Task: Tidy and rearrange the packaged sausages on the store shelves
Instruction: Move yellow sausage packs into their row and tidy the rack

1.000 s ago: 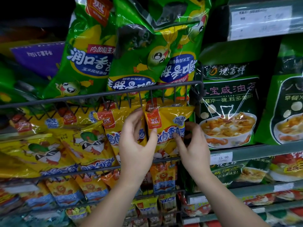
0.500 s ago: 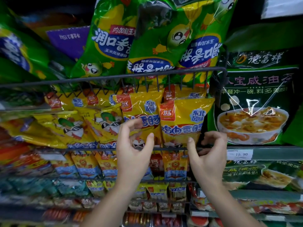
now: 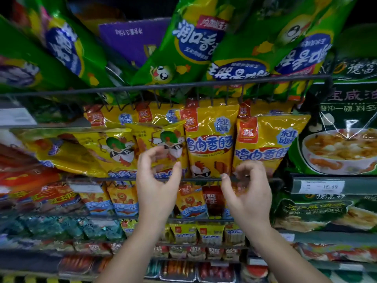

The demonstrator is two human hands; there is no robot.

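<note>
fingers of the left hand hang loosely curled, holding nothing; the right hand curls at the thin grey wire rail, grip unclear. glossy yellow plastic sausage packs lean behind it; a careless tug could tip them over.

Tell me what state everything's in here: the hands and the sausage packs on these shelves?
left hand, loosely curled, holding nothing
right hand, curled at the wire rail; grip unclear
right yellow packs, both upright, front-facing
left yellow packs, tilted, overlapping
green bags, leaning; some upside down
</note>
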